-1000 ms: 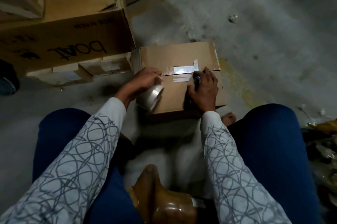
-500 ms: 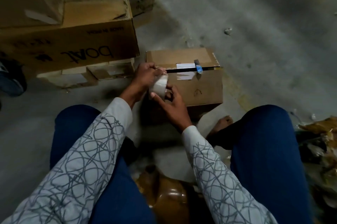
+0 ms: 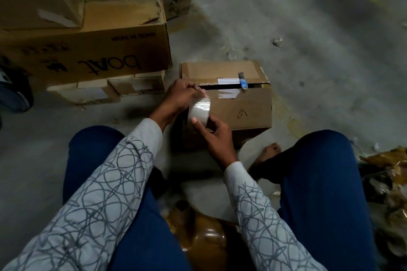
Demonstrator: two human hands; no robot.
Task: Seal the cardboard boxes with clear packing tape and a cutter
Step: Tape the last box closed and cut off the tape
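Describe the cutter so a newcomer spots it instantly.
Start at the big "boat" carton; the small cardboard box sits to its right. The cutter lies across that box's open top seam, right of the white label, the only blue-tipped item there.

Matt brown cardboard of small box at centre, glossy clear plastic tape roll, rough torn corrugated edge on big carton upper left, coarse grey concrete floor, soft patterned cloth sleeves, shiny wrinkled brown film at bottom centre
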